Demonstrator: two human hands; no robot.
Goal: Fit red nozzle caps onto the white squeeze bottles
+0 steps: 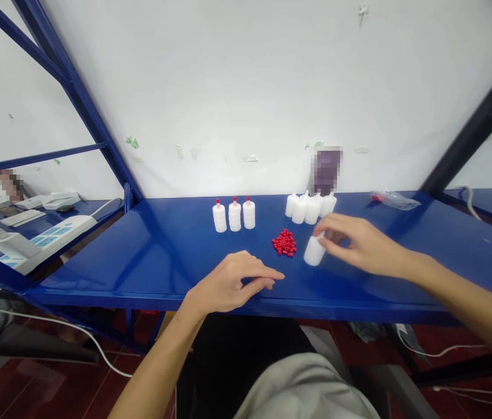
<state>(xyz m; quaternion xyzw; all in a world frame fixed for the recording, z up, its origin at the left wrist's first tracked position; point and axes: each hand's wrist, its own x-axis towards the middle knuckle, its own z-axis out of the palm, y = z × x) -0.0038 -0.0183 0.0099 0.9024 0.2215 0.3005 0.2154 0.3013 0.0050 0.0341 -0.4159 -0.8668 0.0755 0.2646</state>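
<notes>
My right hand [344, 241] grips the top of a white bottle [314, 251], which tilts slightly over the blue table [176, 256]. Left of that bottle lies a small pile of red caps [285, 242]. My left hand [239, 279] is near the table's front edge, below the pile, index finger stretched out and the others curled, with nothing seen in it. Three white bottles with red tops [234, 215] stand upright in a row further back. Several white bottles without red caps [307, 208] are grouped at the back, behind my right hand.
A clear plastic bag [396, 201] with something red inside lies at the back right. Blue metal posts [92, 110] frame the table. On the left are a white power strip [56, 238], cables and white boxes, with part of another person beyond.
</notes>
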